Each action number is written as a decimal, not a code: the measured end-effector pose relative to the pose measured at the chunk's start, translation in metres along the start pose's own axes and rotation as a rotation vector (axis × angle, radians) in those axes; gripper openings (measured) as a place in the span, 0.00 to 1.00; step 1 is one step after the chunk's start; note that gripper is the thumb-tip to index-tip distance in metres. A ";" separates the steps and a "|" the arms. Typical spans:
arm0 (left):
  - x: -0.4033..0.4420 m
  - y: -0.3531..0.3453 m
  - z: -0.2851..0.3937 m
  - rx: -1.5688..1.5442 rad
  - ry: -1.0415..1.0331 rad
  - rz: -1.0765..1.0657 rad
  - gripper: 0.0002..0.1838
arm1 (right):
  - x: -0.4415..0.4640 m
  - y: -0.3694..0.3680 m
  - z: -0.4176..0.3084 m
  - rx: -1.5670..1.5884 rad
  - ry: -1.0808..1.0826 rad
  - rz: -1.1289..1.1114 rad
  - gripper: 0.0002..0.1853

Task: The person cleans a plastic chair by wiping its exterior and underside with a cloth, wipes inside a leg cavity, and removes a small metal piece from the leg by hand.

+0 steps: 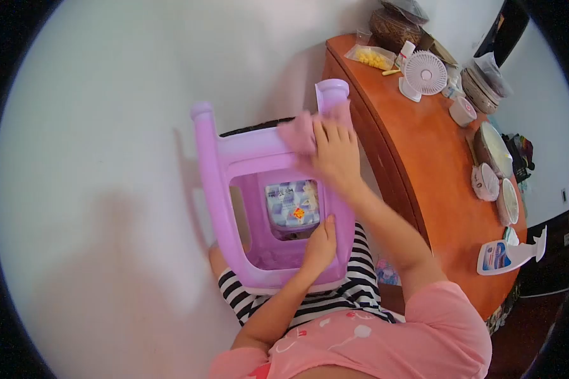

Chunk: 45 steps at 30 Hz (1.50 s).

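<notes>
A purple plastic stool [208,170] is tipped over against my lap, with its legs pointing away from me. My right hand [339,155] presses a pink cloth [297,133] onto the stool's far right leg and crossbar, fingers closed over the cloth. Blur softens the edges of that hand and cloth. Lower down, my left hand [321,245] grips the stool's right side bar, its thumb on the near face and the other fingers partly hidden. Through the frame's opening shows a blue-and-white patterned panel [291,201] with an orange mark.
To the right stands a curved wooden table [417,158]. On it are a white fan [423,73], a bag of yellow pieces [372,59], several bowls and tubs, and a spray bottle [506,254]. A pale wall [107,126] rises at the left.
</notes>
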<state>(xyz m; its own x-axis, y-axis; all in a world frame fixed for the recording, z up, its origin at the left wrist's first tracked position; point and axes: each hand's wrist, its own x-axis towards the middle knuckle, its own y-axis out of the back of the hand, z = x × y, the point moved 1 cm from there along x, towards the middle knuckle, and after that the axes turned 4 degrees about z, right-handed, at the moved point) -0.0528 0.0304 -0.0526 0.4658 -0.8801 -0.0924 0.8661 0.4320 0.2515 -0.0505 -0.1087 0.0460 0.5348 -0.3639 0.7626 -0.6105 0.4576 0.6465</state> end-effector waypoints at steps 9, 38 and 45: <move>0.006 -0.016 -0.002 -0.016 -0.011 -0.004 0.30 | 0.016 -0.021 0.034 -0.022 -0.049 0.048 0.27; 0.029 0.139 -0.014 -0.951 0.450 0.182 0.31 | 0.007 -0.005 0.052 0.834 -0.445 0.026 0.17; 0.026 0.101 0.022 -0.761 0.242 0.203 0.32 | 0.061 -0.040 -0.050 0.590 -0.066 0.011 0.23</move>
<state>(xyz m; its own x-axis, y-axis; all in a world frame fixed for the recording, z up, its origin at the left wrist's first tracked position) 0.0426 0.0467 -0.0081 0.5771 -0.7413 -0.3427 0.6063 0.6701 -0.4282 0.0362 -0.1084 0.0652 0.5004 -0.4197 0.7572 -0.8477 -0.0595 0.5272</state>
